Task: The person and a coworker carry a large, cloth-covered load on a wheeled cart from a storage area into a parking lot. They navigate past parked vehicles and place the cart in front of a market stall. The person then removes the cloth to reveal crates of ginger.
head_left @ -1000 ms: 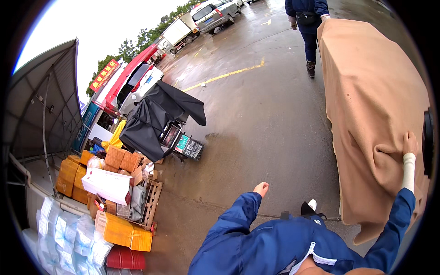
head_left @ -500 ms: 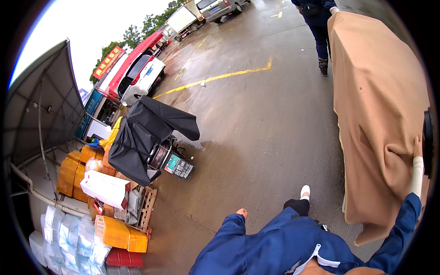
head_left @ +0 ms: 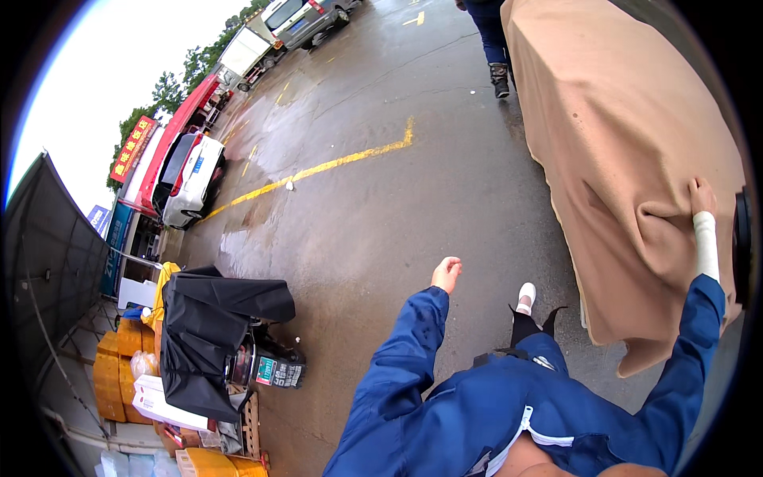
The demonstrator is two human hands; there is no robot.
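My right hand [head_left: 702, 197] rests on a tan cloth [head_left: 636, 159] draped over a long, bulky load at my right side. Its fingers lie against the fabric beside a deep fold, and a pale sleeve cuff covers the wrist. What the cloth covers is hidden. My left hand [head_left: 447, 275] swings free in front of me above the wet pavement, its fingers loosely bent with nothing in them. Both arms wear blue jacket sleeves. One white shoe [head_left: 526, 297] steps forward near the cloth's lower edge.
Ahead, a person in dark trousers [head_left: 490, 40] walks beside the load. To the left stand a black-covered scooter [head_left: 214, 326], orange-wrapped boxes [head_left: 111, 381] and a wooden pallet [head_left: 251, 421]. A white car [head_left: 192, 179], truck [head_left: 250, 52] and van [head_left: 302, 17] are parked farther off.
I have moved forward, and the scooter and boxes have slid down and left in view. My left hand has swung forward and up. My right hand stays on the cloth.
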